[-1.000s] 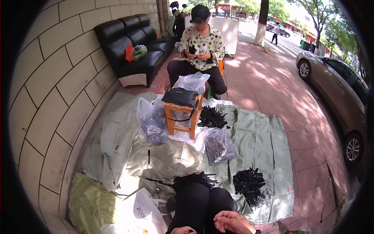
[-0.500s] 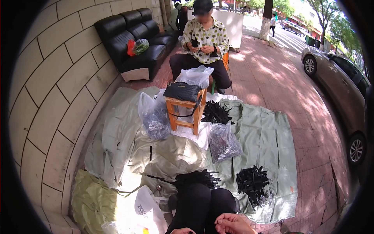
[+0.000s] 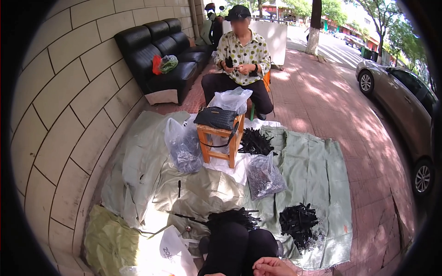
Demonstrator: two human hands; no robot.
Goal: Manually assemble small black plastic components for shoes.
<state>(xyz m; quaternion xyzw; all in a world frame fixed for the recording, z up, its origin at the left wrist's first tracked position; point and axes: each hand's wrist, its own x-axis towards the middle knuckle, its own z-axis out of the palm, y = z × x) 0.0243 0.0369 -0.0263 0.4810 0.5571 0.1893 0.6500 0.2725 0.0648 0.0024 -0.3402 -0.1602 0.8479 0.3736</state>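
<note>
My right hand (image 3: 272, 267) is over my right thigh at the lower edge, its fingers curled together; whatever they may hold is too small to make out. Of my left hand (image 3: 215, 274) only a sliver shows at the lower edge beside my left leg, its fingers cut off from view. Just beyond my knees lies a heap of thin black strips (image 3: 232, 218). To the right, a second pile of black strips (image 3: 298, 221) rests on the green sheet, with small clear bits (image 3: 316, 238) scattered by it.
A wooden stool (image 3: 231, 158) bears a black handbag (image 3: 215, 117) and a plastic bag (image 3: 231, 100). Filled clear bags (image 3: 266, 177) stand near it. Another person (image 3: 244, 55) sits opposite, hands together. A black sofa (image 3: 168, 69) lines the wall; a car (image 3: 398, 106) is parked right.
The view has tilted up a little, so the scene sits lower. My left hand has slipped mostly out of the picture. The person opposite has raised their head.
</note>
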